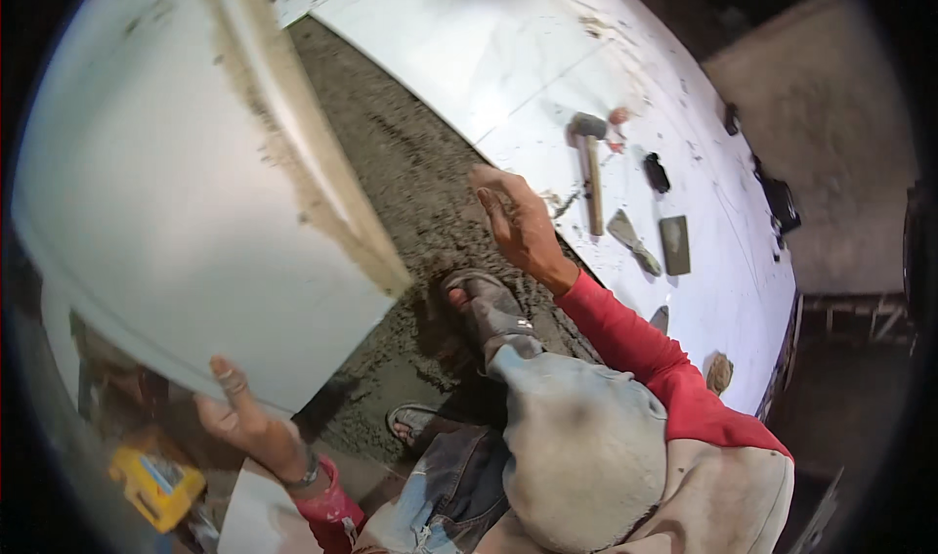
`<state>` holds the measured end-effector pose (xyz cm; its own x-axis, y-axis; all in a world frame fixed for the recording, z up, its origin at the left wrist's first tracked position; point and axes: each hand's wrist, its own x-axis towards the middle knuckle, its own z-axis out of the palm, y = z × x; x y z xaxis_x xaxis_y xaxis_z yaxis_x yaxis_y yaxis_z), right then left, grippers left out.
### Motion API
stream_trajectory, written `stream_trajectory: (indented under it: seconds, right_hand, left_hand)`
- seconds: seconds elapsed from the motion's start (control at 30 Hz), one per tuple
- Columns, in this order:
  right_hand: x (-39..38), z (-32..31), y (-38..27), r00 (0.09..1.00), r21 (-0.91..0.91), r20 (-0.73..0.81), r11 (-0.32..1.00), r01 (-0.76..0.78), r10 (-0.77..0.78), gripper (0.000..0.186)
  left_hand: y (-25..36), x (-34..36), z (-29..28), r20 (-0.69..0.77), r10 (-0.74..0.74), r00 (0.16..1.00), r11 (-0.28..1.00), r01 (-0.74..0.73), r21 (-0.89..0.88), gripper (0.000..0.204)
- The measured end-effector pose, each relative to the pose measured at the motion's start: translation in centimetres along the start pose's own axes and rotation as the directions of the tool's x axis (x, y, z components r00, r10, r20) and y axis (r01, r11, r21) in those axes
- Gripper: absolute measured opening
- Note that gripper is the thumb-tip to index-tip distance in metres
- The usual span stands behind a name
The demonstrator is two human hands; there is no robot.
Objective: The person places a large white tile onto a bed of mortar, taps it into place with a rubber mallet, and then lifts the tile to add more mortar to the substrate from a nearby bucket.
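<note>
Left grip [252,425] is grasping the white slab [195,202] by its near edge | right grip [518,224] is hanging released over grey mortar [386,134] | slab is standing tilted at left, alongside the mortar | good handling likely means supporting it evenly, keeping its corner from gouging

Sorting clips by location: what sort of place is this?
Probably a building site: large glossy white floor tiles, a rough grey mortar-like bed and a dark-headed, wooden-handled mallet.
</note>
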<state>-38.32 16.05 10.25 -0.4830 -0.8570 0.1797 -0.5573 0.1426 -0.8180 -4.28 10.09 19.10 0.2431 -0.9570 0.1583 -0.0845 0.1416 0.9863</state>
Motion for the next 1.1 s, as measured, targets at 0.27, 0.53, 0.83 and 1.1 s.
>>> stream_trajectory:
  seconds: [0.27,0.53,0.83,1.1]
  right_hand:
    - [-1.2,-8.1,-5.6,0.972,0.231,-0.074,0.952,-0.202,0.224,0.050]
    - [-10.1,-17.4,4.0,0.622,0.230,-0.582,0.840,-0.492,0.524,0.056]
    - [-27.8,-25.2,16.6,-0.104,0.582,-0.790,0.684,-0.440,0.605,0.059]
    - [-21.8,-21.4,23.3,0.485,0.292,-0.377,0.598,-0.746,0.789,0.051]
  left_hand:
    - [-0.2,-5.5,14.5,0.438,0.104,0.893,0.995,-0.095,-0.044,0.032]
    - [4.1,-9.1,18.5,0.938,0.265,0.224,0.964,-0.095,-0.250,0.057]
    - [4.6,0.9,11.6,1.000,-0.007,0.027,0.998,-0.062,0.008,0.060]
    - [5.4,3.7,5.0,0.975,0.048,0.219,0.976,-0.219,0.001,0.039]
